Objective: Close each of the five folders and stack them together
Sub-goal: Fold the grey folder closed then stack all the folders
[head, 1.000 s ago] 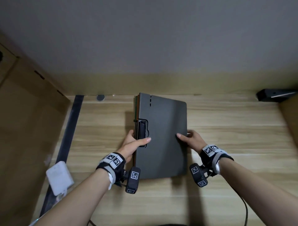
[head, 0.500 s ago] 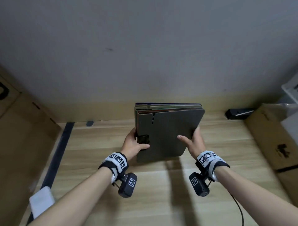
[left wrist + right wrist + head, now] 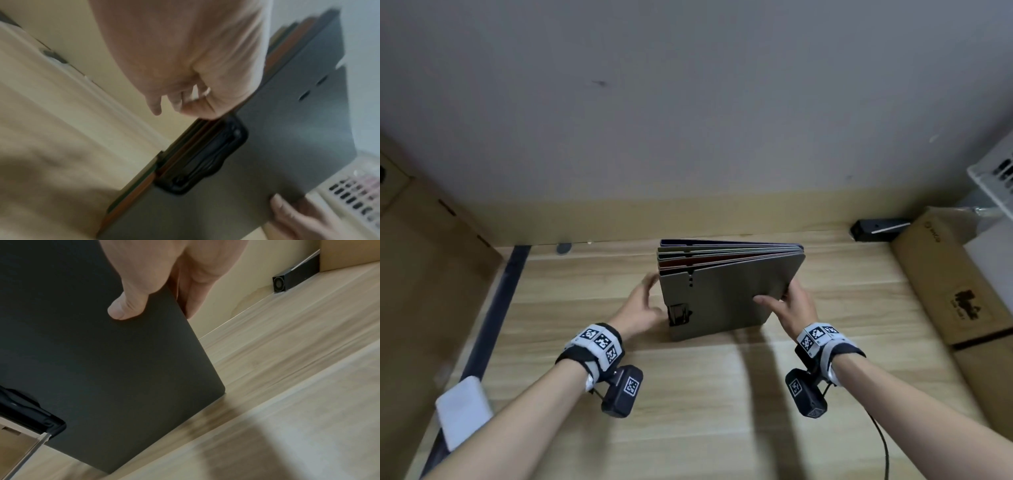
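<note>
Stack of folders [image 3: 726, 294] now stands upright, grey cover front, coloured edges fanned

Count, head view: one stack of folders [image 3: 726, 294], apparently five by edge colours, though the layers blur. Two hands: left hand [image 3: 642, 310], right hand [image 3: 792, 308]. One black clip [image 3: 678, 314]. Two cardboard boxes [image 3: 948, 284] [image 3: 421, 274]. One table [image 3: 705, 394].

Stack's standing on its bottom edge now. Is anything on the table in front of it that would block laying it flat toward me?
Nothing visible does. The stack of folders stands on the wooden table, right hand pinching its right edge, left hand at the spine side. The tabletop toward you shows only shadows and the wrists.
</note>
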`<move>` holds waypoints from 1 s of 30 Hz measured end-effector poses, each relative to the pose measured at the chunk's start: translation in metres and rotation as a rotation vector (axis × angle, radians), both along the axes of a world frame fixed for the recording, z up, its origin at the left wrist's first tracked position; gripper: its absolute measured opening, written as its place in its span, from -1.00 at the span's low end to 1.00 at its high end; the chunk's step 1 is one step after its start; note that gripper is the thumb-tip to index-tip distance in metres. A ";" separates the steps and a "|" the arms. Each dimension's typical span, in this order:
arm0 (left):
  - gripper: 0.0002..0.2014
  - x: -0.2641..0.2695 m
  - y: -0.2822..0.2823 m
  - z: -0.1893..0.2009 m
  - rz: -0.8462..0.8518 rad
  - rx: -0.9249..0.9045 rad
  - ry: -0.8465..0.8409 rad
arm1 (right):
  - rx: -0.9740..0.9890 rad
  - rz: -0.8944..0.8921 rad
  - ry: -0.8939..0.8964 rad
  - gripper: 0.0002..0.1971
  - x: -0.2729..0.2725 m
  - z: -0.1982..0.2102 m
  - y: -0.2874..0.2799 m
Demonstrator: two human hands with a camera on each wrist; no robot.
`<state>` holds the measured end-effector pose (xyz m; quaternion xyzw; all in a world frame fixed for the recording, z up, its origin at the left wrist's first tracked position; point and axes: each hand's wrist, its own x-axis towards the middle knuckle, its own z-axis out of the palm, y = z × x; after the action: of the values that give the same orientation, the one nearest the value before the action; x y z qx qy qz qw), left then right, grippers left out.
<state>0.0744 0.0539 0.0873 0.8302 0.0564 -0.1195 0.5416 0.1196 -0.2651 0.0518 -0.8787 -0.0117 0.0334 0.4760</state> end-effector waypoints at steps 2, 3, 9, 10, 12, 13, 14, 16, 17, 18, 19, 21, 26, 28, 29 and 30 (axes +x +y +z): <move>-0.38 0.004 0.003 0.023 0.200 -0.103 -0.071 | 0.000 0.013 -0.007 -0.34 0.000 0.004 0.002; -0.49 0.007 0.001 0.035 0.305 -0.209 -0.129 | -0.006 0.015 -0.012 -0.34 0.000 0.006 0.003; -0.62 0.018 -0.058 0.072 0.492 -0.472 -0.269 | 0.008 0.053 0.009 -0.31 0.000 0.014 0.001; -0.68 0.018 -0.066 0.075 0.563 -0.452 -0.293 | 0.025 0.059 0.014 -0.32 0.000 0.016 0.000; -0.76 0.020 -0.075 0.077 0.668 -0.403 -0.336 | 0.108 0.053 0.026 -0.36 -0.001 0.025 0.001; -0.78 0.021 -0.077 0.076 0.692 -0.387 -0.343 | 0.175 0.040 0.030 -0.40 0.000 0.030 0.002; -0.79 0.022 -0.079 0.074 0.713 -0.378 -0.344 | 0.242 0.022 0.026 -0.43 0.000 0.037 0.003; -0.77 0.023 -0.082 0.072 0.751 -0.377 -0.333 | 0.354 -0.024 0.011 -0.38 0.004 0.055 0.006; -0.75 0.024 -0.082 0.072 0.766 -0.384 -0.326 | 0.404 -0.044 0.013 -0.32 0.008 0.063 0.006; -0.73 0.025 -0.083 0.071 0.778 -0.400 -0.317 | 0.453 -0.064 0.014 -0.29 0.012 0.072 0.008; -0.71 0.025 -0.082 0.072 0.789 -0.417 -0.306 | 0.500 -0.089 0.014 -0.26 0.016 0.079 0.009; -0.72 0.027 -0.080 0.071 0.805 -0.457 -0.249 | 0.563 -0.150 0.003 -0.30 0.021 0.087 0.015; -0.80 0.026 -0.079 0.074 0.841 -0.449 -0.209 | 0.577 -0.238 -0.027 -0.71 0.026 0.088 0.032; -0.79 0.024 -0.082 0.080 0.833 -0.422 -0.227 | 0.578 -0.247 -0.040 -0.78 0.029 0.086 0.032; -0.77 0.023 -0.083 0.082 0.842 -0.403 -0.235 | 0.575 -0.239 -0.044 -0.80 0.031 0.085 0.031; -0.76 0.023 -0.083 0.083 0.849 -0.386 -0.247 | 0.582 -0.221 -0.046 -0.80 0.033 0.084 0.029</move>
<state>0.0972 -0.0294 0.1707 0.6261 0.3026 0.2034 0.6892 0.1524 -0.2356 0.1353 -0.7020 0.0641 -0.0434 0.7080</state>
